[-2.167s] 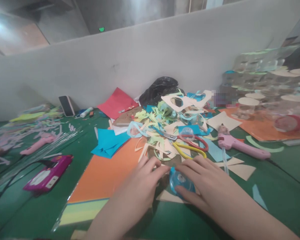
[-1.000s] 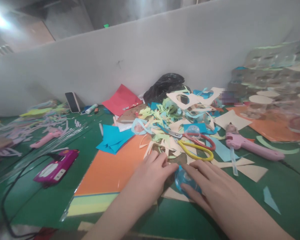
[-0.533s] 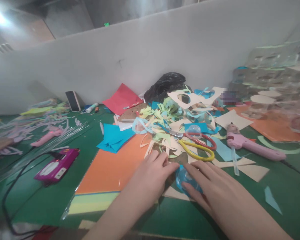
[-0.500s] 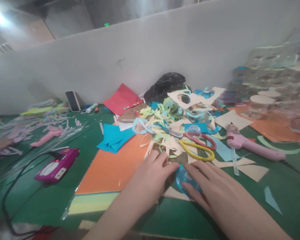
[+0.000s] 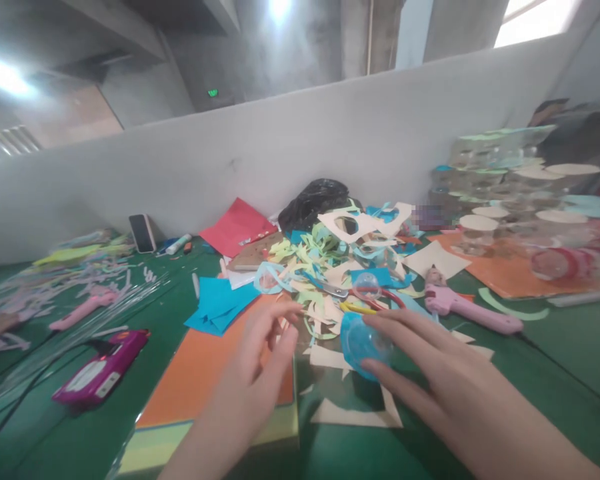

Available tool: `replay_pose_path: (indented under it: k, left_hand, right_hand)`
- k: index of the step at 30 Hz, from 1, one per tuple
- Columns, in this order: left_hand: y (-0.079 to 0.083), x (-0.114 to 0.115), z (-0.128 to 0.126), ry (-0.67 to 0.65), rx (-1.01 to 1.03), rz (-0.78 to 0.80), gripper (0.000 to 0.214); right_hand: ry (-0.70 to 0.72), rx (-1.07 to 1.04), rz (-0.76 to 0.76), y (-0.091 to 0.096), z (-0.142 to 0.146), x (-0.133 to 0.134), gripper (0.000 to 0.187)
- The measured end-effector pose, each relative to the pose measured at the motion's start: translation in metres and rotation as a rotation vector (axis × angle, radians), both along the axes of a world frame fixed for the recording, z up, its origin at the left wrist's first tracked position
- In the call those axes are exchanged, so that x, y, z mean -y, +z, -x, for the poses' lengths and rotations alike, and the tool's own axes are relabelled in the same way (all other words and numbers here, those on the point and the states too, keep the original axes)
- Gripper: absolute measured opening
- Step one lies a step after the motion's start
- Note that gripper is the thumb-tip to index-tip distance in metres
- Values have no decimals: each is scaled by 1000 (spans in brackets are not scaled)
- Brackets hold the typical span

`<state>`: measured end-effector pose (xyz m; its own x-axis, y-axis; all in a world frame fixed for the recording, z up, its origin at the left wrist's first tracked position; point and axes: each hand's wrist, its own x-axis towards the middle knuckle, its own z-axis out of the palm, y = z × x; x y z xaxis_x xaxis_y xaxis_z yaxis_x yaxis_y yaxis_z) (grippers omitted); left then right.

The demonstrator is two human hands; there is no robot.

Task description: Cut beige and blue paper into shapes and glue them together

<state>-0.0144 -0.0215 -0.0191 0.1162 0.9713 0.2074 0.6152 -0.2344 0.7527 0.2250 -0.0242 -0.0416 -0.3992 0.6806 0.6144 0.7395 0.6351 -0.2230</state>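
Over paper scraps (image 5: 325, 280), the right hand (image 5: 420, 353) cups a plastic dome (image 5: 366, 347).

This is a craft workshop: a heap of cut coloured paper scraps (image 5: 325, 267) covers a green work table (image 5: 570, 360), with a pink hot-glue gun (image 5: 467, 313) just beside the heap.

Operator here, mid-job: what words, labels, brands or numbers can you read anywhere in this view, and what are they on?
Nothing can be read with certainty, so I can quote no text.
Green lit sign on the far structure: too small to read.
White labels on the magenta box: too blurred to read.
Glue stick: any print is too small to read.
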Motion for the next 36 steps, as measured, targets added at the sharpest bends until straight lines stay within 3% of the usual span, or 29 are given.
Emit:
replay_pose_path:
  k: [5, 8, 10, 12, 15, 19, 23, 25, 29, 32, 36]
  left_hand:
    - [5, -28, -3, -133, 414, 223, 49]
    - [5, -49, -16, -117, 493, 345, 52]
    - [6, -59, -25, -166, 562, 426, 50]
    - [6, -64, -33, -250, 663, 519, 46]
    - [1, -69, -41, -329, 791, 570, 36]
    - [-15, -80, -38, -252, 784, 491, 38]
    - [-28, -95, -24, -90, 551, 279, 42]
    - [-27, -97, -20, -26, 430, 173, 41]
    - [-16, -89, -24, -5, 287, 44, 34]
    - [-12, -84, -28, -22, 252, -5, 32]
    - [-16, -86, -27, -4, 210, -75, 31]
  right_hand:
    - [92, -403, 350, 21, -6, -27, 23]
    - [318, -654, 611, 14, -1, -55, 24]
    - [410, -717, 667, 6, 3, -71, 28]
    - [403, -713, 679, -2, 7, -80, 30]
    - [361, -638, 665, -8, 10, -83, 27]
    - [269, -512, 545, -8, 5, -86, 27]
    - [-72, -218, 269, -7, -19, -97, 26]
    - [-219, -36, 273, -7, -31, -100, 24]
    - [-238, 254, 390, -10, -35, -92, 32]
    - [-247, 431, 330, -16, -22, -83, 34]
    - [-283, 484, 269, -26, -6, -82, 30]
